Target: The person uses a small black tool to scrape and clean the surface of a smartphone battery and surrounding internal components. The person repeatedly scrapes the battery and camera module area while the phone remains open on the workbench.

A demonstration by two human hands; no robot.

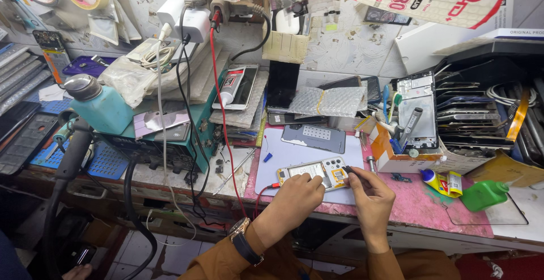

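An opened phone (313, 173) with a yellow frame and bare circuit board lies on a pale work mat (294, 155). My left hand (294, 198) rests on the phone's near edge and steadies it, fingers curled over the lower side. My right hand (368, 192) pinches a small dark tool or part (347, 169) at the phone's right end, near the camera corner. A watch sits on my left wrist (242, 237). A red wire (266, 188) runs to the phone's left end.
A grey phone back cover (313, 138) lies behind the mat. A cardboard box of tools (396, 144) stands to the right, a green bottle (483, 194) and glue tube (439, 181) beyond it. A teal power unit (170, 138) and blue dispenser bottle (99, 107) stand left.
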